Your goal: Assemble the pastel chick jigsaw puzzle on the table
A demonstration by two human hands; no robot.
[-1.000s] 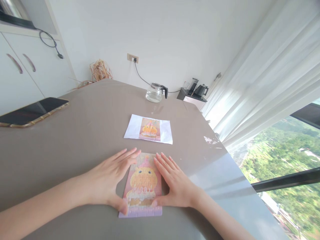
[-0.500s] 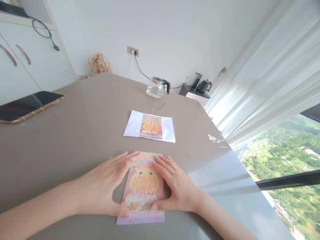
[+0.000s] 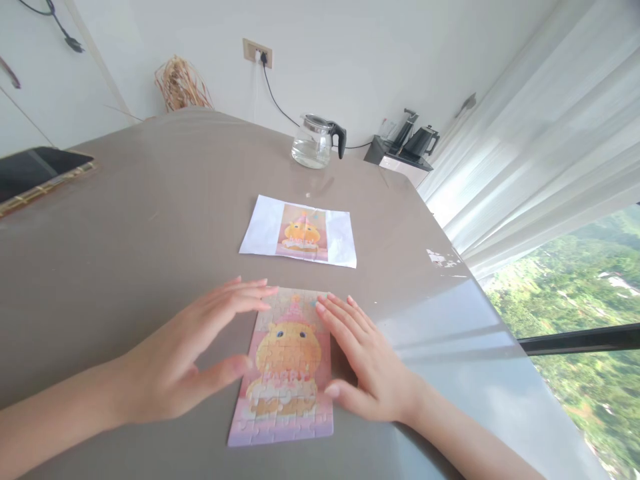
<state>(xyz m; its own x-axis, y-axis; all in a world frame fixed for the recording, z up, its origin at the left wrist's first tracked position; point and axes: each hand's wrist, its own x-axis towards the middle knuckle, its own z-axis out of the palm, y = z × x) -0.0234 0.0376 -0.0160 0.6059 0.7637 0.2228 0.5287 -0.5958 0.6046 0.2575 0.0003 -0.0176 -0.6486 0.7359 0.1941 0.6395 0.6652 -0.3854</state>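
Note:
A finished pink jigsaw puzzle (image 3: 285, 370) with a yellow cartoon figure lies flat on the grey-brown table (image 3: 150, 220) in front of me. My left hand (image 3: 190, 353) hovers at its left edge, fingers stretched and apart, thumb near the puzzle's side. My right hand (image 3: 363, 363) rests at the right edge, fingers flat and spread, thumb touching the puzzle's rim. Neither hand holds anything. Beyond the puzzle lies a white sheet (image 3: 299, 231) printed with the same picture.
A glass jug with a black handle (image 3: 316, 140) stands at the table's far edge. A dark tablet on a gold-rimmed tray (image 3: 35, 175) sits at the far left. Kettles (image 3: 410, 141) stand on a low stand by the curtain. The table's right edge runs along the window.
My left hand has lifted and drawn back from the puzzle's left edge; its thumb no longer presses the corner. The view has tilted down, so everything sits higher in frame.

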